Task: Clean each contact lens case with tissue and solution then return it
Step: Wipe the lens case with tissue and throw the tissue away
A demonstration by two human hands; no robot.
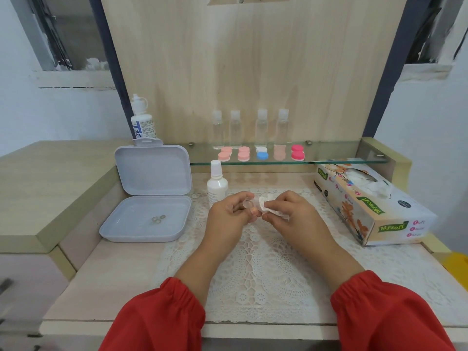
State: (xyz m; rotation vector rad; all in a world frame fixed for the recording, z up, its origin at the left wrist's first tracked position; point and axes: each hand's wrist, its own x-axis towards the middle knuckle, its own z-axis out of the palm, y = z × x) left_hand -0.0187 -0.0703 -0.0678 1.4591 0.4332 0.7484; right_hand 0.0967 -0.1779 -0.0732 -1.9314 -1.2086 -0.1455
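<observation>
My left hand (228,214) holds a small clear contact lens case (249,204) over the lace mat. My right hand (291,214) pinches a crumpled white tissue (269,207) and presses it against the case. A white solution bottle (217,184) stands upright just behind my left hand. Several lens cases with pink, blue and red lids (262,153) lie in a row on the glass shelf (342,160).
An open white plastic box (149,219) with small clear rings inside sits at the left. A tissue box (369,203) lies at the right. Several clear bottles (250,127) stand at the back of the shelf, and a larger solution bottle (141,120) at the back left.
</observation>
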